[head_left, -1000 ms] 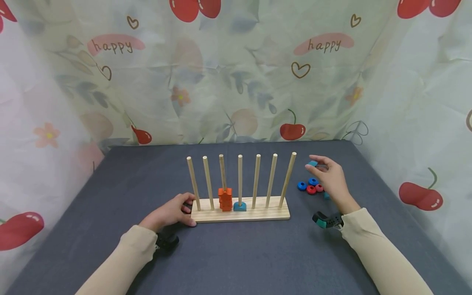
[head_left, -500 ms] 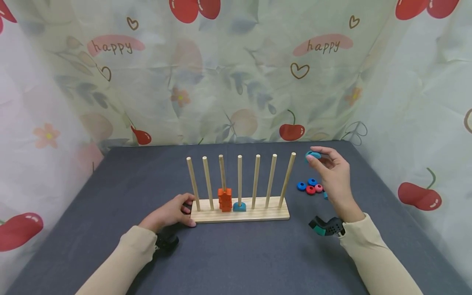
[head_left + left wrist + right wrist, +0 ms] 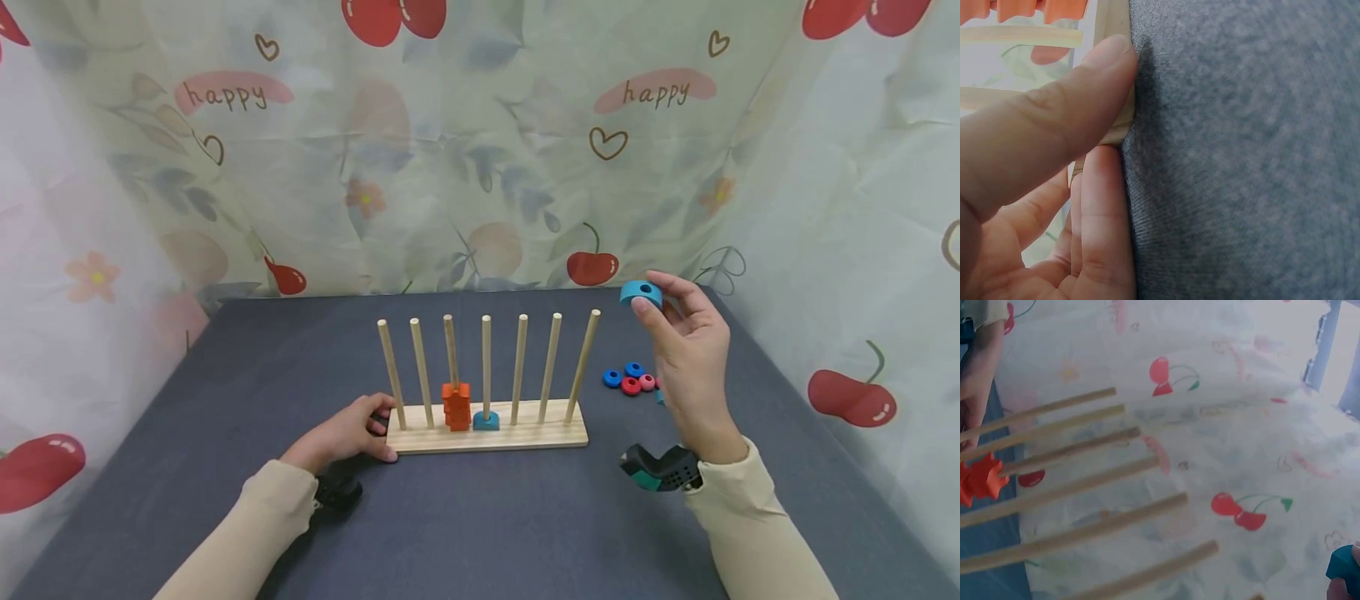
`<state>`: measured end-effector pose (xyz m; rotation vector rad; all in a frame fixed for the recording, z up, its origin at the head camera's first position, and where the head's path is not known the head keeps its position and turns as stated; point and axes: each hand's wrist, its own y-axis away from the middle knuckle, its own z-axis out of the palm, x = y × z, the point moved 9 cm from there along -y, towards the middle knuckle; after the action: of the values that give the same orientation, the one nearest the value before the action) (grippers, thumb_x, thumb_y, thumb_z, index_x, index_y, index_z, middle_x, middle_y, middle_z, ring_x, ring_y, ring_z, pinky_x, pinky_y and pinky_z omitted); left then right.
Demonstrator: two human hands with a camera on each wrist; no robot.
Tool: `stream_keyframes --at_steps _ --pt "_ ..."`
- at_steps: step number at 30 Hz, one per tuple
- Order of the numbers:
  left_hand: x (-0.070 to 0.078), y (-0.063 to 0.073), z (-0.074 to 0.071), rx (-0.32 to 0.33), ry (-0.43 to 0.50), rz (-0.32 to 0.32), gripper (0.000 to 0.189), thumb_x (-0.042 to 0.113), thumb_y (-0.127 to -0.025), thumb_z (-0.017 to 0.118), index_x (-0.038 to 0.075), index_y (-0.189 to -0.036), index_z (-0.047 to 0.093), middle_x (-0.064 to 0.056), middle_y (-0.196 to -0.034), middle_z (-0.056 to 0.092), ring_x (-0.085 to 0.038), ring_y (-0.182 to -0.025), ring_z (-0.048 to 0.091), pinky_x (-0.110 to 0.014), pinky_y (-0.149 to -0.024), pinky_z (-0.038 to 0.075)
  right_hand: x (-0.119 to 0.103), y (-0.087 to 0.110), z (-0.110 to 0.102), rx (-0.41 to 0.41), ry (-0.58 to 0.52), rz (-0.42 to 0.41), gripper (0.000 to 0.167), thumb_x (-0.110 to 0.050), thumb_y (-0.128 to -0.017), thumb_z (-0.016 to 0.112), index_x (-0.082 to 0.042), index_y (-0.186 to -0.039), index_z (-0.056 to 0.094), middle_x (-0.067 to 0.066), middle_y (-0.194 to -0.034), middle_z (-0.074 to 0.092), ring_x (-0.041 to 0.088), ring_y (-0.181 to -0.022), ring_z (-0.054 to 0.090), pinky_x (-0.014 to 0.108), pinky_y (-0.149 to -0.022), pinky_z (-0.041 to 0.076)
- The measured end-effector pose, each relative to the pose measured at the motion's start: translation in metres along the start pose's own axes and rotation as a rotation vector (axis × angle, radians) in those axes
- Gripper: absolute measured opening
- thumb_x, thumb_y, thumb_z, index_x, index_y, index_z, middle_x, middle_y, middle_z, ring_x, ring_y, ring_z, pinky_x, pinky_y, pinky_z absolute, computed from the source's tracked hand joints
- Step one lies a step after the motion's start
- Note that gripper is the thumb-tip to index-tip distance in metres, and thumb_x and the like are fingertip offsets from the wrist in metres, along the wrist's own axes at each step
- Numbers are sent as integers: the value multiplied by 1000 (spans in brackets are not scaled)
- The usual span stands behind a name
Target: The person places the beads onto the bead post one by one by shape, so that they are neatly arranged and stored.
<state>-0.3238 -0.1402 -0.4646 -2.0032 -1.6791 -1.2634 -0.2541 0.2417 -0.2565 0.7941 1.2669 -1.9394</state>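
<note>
In the head view my right hand [image 3: 693, 367], raised to the right of the peg stand, pinches a light-blue half-round bead [image 3: 628, 297] with a hole through it. That bead [image 3: 1341, 567] shows at the right edge of the right wrist view. My left hand [image 3: 341, 432] holds the left end of the wooden peg stand [image 3: 525, 437], its thumb [image 3: 1072, 94] against the base and its fingers at the end. Orange beads [image 3: 456, 408] are stacked low on the third peg from the left. A similar light-blue bead [image 3: 486, 422] sits at the foot of the fourth peg.
Right of the stand lie blue beads [image 3: 612, 378], a red bead [image 3: 631, 386] and a pink bead [image 3: 647, 382]; a light-blue piece [image 3: 660, 397] is partly behind the right hand. The upright pegs [image 3: 584, 367] stand tall. A printed curtain [image 3: 480, 150] hangs behind the dark tabletop [image 3: 465, 525].
My right hand has risen from just above the loose beads, turning the light-blue bead so its hole shows. My left hand and the stand have stayed in place.
</note>
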Motion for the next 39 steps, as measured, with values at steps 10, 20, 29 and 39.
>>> stream_keyframes --at_steps 10,20,29,39 --pt "0 2 -1 -3 4 10 76 10 -69 87 4 -133 47 -15 -124 43 -27 -108 52 -40 -88 47 -9 9 46 -104 -2 -2 27 8 -88 63 -3 -112 65 7 -109 61 12 -94 63 22 -85 52" --pt "1 1 0 -9 2 11 77 10 -69 87 3 -134 46 -15 -124 43 -27 -108 52 -40 -89 47 12 22 99 -295 140 4 30 2 -89 65 -1 -119 60 0 -112 63 12 -99 64 25 -86 53" --pt "4 2 0 -14 13 21 76 9 -70 87 2 -133 46 -16 -124 42 -28 -109 52 -40 -88 47 28 29 128 -396 216 -107 30 4 -88 65 3 -118 59 11 -117 58 15 -105 61 29 -95 49" --pt "8 4 0 -22 9 43 74 7 -70 86 0 -132 46 -18 -124 42 -30 -108 53 -42 -89 48 50 28 131 -377 279 -106 31 -1 -89 66 1 -120 61 12 -116 56 14 -100 58 22 -87 49"
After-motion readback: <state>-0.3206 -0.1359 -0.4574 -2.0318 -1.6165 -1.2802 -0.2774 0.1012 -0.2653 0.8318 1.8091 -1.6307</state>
